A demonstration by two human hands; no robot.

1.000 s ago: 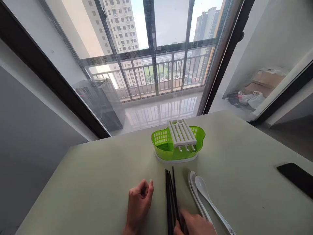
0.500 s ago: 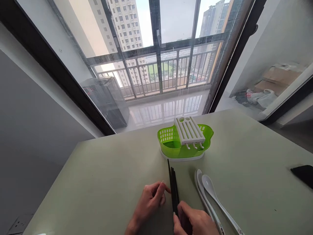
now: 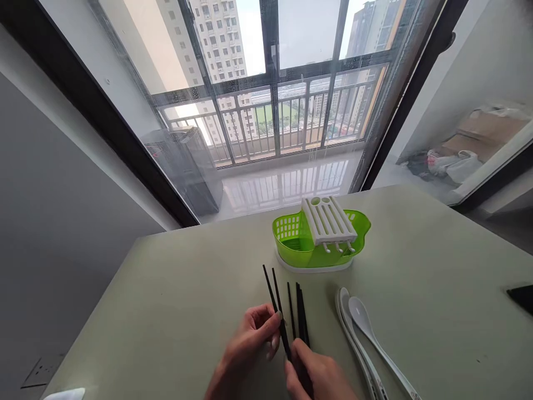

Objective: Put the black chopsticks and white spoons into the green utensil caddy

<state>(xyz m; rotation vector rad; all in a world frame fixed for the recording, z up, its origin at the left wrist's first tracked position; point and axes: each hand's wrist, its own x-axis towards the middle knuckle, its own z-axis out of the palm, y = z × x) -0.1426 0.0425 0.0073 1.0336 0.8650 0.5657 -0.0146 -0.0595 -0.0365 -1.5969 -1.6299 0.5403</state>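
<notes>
My left hand (image 3: 252, 339) pinches a pair of black chopsticks (image 3: 268, 284) between thumb and fingers, their tips spread apart and pointing away from me. My right hand (image 3: 318, 369) has its fingers closed around the near ends of black chopsticks. Several more chopsticks (image 3: 302, 314) extend forward from beside its fingers; whether all of these are gripped or some lie on the table is hidden. Right of that hand lie white spoons (image 3: 361, 315) with long handles, two of them nested close together.
Beyond my hands a green basket (image 3: 291, 256) stands on the pale table (image 3: 187, 300), with a white slotted, hooked rack (image 3: 331, 221) across its top. A black object (image 3: 522, 297) lies at the right edge. Glass doors and a balcony are behind the table.
Two chopsticks have come away from the bunch toward the left, and my left hand now pinches them. My right hand has shifted slightly left.
</notes>
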